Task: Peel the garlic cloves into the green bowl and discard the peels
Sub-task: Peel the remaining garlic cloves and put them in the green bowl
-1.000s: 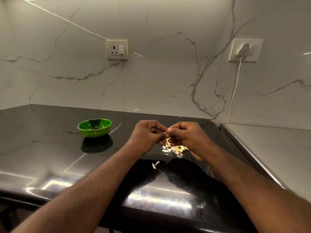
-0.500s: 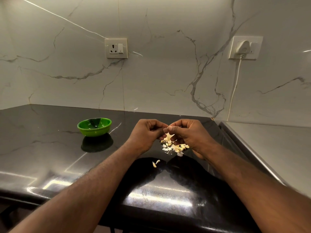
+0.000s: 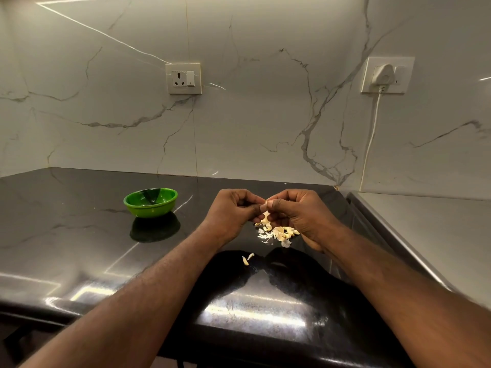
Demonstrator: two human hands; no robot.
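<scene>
My left hand [image 3: 230, 211] and my right hand [image 3: 297, 211] meet above the black counter, fingertips together, both pinching one pale garlic clove [image 3: 264, 218] whose skin sticks out below the fingers. Under the hands lies a small heap of garlic cloves and peels [image 3: 279, 233]. Two loose bits of peel [image 3: 247, 258] lie nearer to me. The green bowl [image 3: 150, 202] stands on the counter to the left of my left hand, apart from it; its inside looks bare.
The black stone counter [image 3: 79, 248] runs to a marble wall with a socket [image 3: 183, 78]. A plug and white cable [image 3: 372, 128] hang at the right. A grey steel surface [image 3: 430, 235] adjoins the counter on the right.
The hands stay together at the same spot; the clove's skin has spread out more below the fingertips. The view has shifted slightly.
</scene>
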